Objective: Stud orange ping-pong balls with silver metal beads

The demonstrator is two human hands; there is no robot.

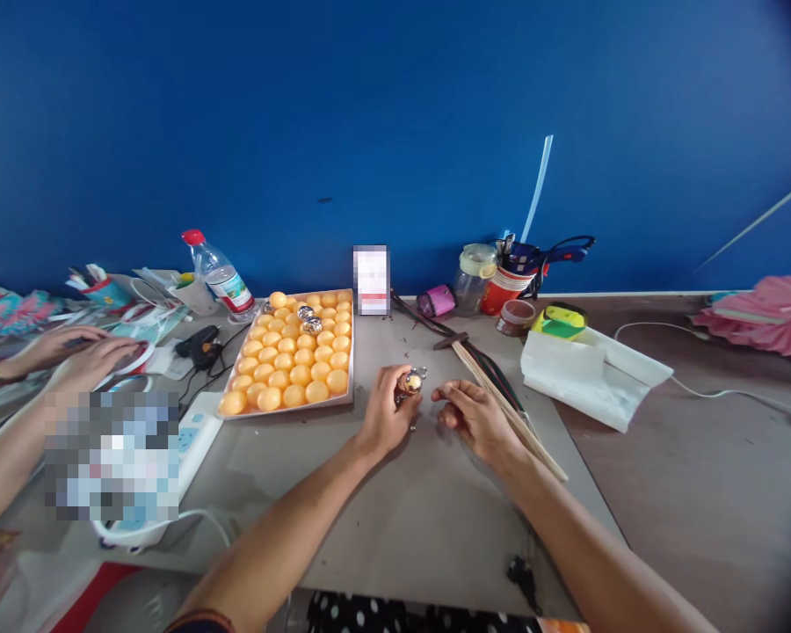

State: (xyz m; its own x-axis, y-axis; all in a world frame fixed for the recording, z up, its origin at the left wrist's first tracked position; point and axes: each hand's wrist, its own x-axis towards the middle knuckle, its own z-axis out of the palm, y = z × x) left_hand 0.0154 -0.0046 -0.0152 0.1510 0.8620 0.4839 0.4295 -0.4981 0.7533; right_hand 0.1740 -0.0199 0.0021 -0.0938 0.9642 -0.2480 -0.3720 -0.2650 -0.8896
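Observation:
My left hand (383, 411) is closed around a small ball (412, 383), pale orange where it shows and dark and silvery around that patch. Tiny shiny bits stick out at its edge. Just to the right, apart from the ball, my right hand (478, 417) has its fingers bent together in a pinch. Whatever they hold, if anything, is too small to make out. Behind my left hand lies a shallow tray (352, 369) filled with rows of orange balls (296, 374). A few silver-wrapped balls (312, 325) rest on top of them.
Thin wooden sticks (520, 422) and dark straps lie beside my right forearm. A jar (475, 277), a red cup (501, 290) of tools and a white paper packet (580, 378) stand farther right. At left are a bottle (228, 286), a power strip (201, 431) and another person's hands (102, 360).

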